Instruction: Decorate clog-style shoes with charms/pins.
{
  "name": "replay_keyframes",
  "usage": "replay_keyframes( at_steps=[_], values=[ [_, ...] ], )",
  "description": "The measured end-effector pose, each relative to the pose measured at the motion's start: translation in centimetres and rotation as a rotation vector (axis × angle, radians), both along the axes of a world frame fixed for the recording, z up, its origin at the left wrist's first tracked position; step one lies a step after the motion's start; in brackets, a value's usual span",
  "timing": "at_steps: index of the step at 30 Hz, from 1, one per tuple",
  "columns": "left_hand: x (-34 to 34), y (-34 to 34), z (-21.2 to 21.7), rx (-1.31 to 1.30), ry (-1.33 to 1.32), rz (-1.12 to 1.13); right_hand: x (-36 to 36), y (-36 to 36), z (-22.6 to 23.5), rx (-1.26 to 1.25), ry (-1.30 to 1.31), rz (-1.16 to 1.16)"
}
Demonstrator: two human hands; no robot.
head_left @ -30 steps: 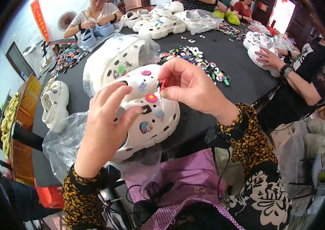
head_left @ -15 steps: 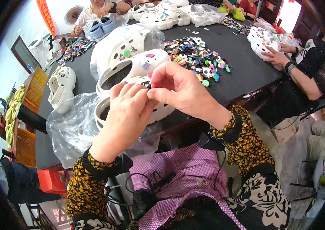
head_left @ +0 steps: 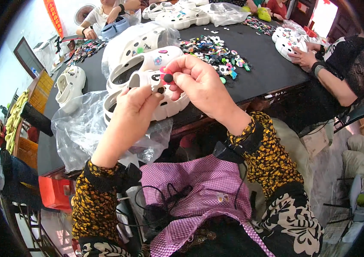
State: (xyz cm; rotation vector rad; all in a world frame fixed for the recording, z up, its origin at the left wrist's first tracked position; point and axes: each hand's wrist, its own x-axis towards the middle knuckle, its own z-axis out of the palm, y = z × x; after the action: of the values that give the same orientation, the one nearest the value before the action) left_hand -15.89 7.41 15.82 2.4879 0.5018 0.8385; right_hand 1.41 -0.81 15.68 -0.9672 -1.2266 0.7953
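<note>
My right hand (head_left: 197,83) pinches a pinkish-red shoe charm (head_left: 163,71) between thumb and forefinger, its round black stud facing me. The charm is held just above a white clog (head_left: 171,109) at the near table edge. My left hand (head_left: 132,107) is closed over the upper of that clog, thumb and fingers together, covering part of it. Right behind lies another white clog (head_left: 159,60) with a blue flower charm and a pink one fitted. A clear plastic bag (head_left: 79,132) spreads beside my left hand.
A heap of mixed charms (head_left: 216,53) lies beyond my right hand. A bagged white clog (head_left: 137,45) sits farther back, and a single white clog (head_left: 70,88) stands at left. Co-workers handle clogs at the right and far sides. A red stool (head_left: 55,192) is at lower left.
My hands have drawn apart, the left one moving down and left. The red charm with its black stud now shows in my right fingers. The whole view has shifted slightly.
</note>
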Motion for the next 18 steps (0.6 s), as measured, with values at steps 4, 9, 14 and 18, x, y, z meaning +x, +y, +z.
replay_keyframes(
  at_steps=[4,9,14,18],
  values=[
    [-0.4,-0.8,0.7,-0.378,-0.067,-0.080,1.1,-0.4,-0.3,0.038,0.025,-0.010],
    [-0.8,-0.6,1.2,-0.423,-0.047,-0.082,2.2,-1.2,0.2,-0.013,0.056,0.049],
    [-0.4,-1.2,0.6,-0.234,0.121,-0.010,3.1,-1.3,-0.4,0.001,0.064,0.037],
    [0.8,-3.2,0.4,0.179,0.062,-0.124,4.8,-1.4,-0.9,-0.043,0.058,-0.001]
  ],
)
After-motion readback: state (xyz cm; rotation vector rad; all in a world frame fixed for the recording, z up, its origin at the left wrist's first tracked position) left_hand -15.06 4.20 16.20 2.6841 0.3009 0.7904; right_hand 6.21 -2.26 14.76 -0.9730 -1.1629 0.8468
